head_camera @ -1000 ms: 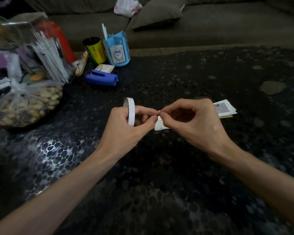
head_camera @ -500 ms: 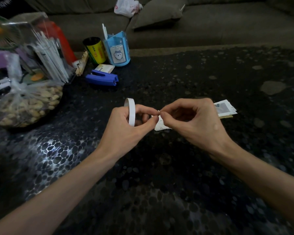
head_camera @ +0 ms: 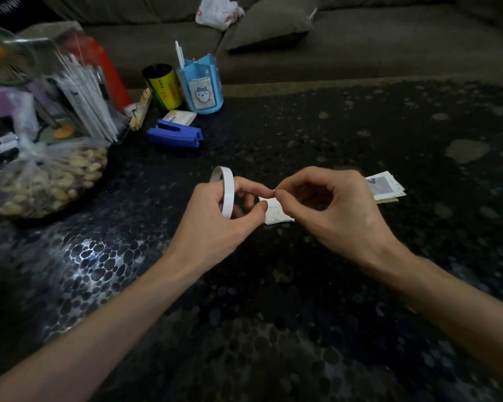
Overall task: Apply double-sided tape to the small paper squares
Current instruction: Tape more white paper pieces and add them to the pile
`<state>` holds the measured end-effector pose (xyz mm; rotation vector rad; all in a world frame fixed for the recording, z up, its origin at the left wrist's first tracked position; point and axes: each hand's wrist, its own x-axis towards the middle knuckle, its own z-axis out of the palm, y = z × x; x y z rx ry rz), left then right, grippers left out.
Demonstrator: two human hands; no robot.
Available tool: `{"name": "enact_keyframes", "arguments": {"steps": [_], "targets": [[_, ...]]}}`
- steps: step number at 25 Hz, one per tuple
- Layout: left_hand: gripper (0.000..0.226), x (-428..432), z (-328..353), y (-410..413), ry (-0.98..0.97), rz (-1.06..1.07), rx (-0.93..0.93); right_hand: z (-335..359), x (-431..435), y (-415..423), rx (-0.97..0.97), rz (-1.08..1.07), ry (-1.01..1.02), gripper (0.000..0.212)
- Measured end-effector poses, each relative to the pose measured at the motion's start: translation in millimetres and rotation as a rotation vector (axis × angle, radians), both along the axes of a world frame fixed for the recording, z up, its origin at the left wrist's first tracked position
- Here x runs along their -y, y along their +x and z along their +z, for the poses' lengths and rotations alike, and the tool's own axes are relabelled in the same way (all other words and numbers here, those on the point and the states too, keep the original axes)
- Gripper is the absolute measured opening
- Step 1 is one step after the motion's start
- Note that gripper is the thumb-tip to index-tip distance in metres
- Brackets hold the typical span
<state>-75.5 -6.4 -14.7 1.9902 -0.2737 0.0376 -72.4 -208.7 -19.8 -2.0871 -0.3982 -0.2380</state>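
Observation:
My left hand (head_camera: 215, 224) grips a thin white roll of double-sided tape (head_camera: 226, 192), its fingers curled through and around the ring. My right hand (head_camera: 325, 210) pinches a tiny end of the tape at the roll's edge, thumb and forefinger meeting the left fingertips. Under and behind both hands a small white paper square (head_camera: 276, 214) lies on the dark pebbled table (head_camera: 273, 285). A small stack of paper squares (head_camera: 385, 187) lies just right of my right hand, partly hidden by it.
At the back left stand a blue stapler (head_camera: 174, 136), a blue pen holder (head_camera: 201, 85), a yellow-black can (head_camera: 163, 87), a bag of nuts (head_camera: 47, 178) and a clear box of white sticks (head_camera: 82, 94). A grey sofa (head_camera: 360, 44) runs behind the table.
Both hands have stayed in place; my right fingertips keep picking at the tape end with barely any shift.

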Motion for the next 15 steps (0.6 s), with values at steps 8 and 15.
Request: {"name": "enact_keyframes", "arguments": {"steps": [8, 15], "targets": [[0.012, 0.9, 2.3, -1.8, -0.079, 0.067, -0.124, -2.1, -1.1, 1.2, 0.006, -0.056, 0.005, 0.002], [0.016, 1.8, 0.0, -0.7, -0.162, 0.106, -0.228, -3.4, -0.2, 2.0, -0.045, -0.084, 0.090, 0.004]]}}
